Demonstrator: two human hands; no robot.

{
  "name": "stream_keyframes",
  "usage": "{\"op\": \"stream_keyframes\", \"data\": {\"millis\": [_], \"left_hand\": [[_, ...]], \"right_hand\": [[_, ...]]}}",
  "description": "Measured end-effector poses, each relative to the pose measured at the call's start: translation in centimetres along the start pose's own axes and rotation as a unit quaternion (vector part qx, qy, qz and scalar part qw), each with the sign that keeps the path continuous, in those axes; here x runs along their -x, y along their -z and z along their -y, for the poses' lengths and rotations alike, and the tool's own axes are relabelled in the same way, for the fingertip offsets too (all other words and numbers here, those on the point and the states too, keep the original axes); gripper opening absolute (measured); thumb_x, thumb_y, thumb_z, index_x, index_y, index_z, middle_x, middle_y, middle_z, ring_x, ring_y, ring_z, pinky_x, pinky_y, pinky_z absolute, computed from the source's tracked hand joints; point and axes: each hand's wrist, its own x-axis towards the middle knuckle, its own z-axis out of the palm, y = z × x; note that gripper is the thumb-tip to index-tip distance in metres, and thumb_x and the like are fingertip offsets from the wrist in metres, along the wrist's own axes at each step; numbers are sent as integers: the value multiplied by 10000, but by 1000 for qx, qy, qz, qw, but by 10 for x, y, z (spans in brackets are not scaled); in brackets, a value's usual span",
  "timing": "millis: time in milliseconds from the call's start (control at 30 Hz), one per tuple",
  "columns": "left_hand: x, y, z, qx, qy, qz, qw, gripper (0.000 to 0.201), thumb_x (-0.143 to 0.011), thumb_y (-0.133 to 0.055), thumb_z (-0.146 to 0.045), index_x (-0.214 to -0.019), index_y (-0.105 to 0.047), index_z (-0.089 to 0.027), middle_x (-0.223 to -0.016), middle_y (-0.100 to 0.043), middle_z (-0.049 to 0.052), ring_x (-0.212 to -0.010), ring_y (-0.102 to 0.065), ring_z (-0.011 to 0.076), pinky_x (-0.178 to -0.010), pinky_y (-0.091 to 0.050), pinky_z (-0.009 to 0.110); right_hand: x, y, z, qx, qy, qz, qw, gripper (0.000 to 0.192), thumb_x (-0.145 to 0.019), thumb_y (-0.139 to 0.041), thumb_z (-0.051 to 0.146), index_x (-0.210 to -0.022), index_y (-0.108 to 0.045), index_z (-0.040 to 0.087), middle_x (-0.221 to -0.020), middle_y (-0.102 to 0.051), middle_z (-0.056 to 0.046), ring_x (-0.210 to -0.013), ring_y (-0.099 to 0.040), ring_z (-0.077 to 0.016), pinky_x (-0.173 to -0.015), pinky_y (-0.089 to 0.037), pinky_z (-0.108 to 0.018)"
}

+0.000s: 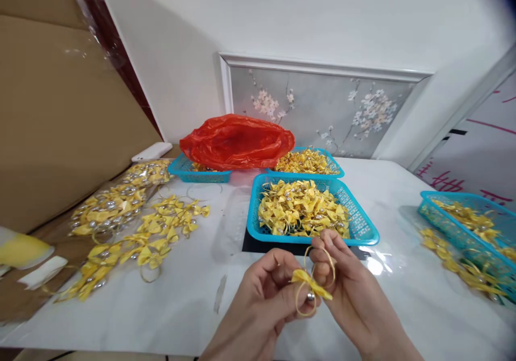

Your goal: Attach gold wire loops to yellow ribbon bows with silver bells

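Between my hands is a yellow ribbon bow (303,278) with a small silver bell (310,296) and loops of thin gold cord. My left hand (268,296) pinches the bow near the bell. With thumb and fingers closed, my right hand (342,280) grips the gold cord loop (332,267) at its upper right. Just beyond my hands stands a blue plastic basket (253,226), piled with many similar yellow bows (302,208).
Loose bows with bells (157,232) lie at left beside filled clear bags (113,202). A red plastic bag (237,141) rests over baskets at the back. Another blue basket (463,232) stands at right, with bows beside it. A cardboard box (60,108) rises at left.
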Motion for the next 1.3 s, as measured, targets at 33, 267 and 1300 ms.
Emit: {"op": "stream_keyframes", "data": {"millis": [33,267,1300], "left_hand": [[0,0,0,-2,2,6,1000,232,-683,-896,-192,-798,-696,-167,-729,-694,-8,-643,-644,85,-632,-546,176],[6,-1,-4,17,19,15,1000,313,-679,-903,-193,-948,-744,-200,-750,-731,-20,-671,-718,108,-635,-572,188],[11,-5,-7,-9,-22,-45,999,319,-696,-896,-203,-937,-686,-184,-709,-746,-12,-629,-694,89,-621,-548,162]], "right_hand": [[-2,2,-1,6,14,-6,1000,310,-715,-856,286,-785,-563,211,-718,-530,60,-512,-502,-34,-510,-523,-100],[-6,13,4,50,135,-50,988,289,-716,-867,290,-815,-604,221,-768,-539,64,-580,-495,-46,-586,-551,-140],[6,50,7,307,153,29,939,264,-939,-633,449,-839,-633,205,-631,-420,46,-517,-376,-81,-466,-364,-201]]}}
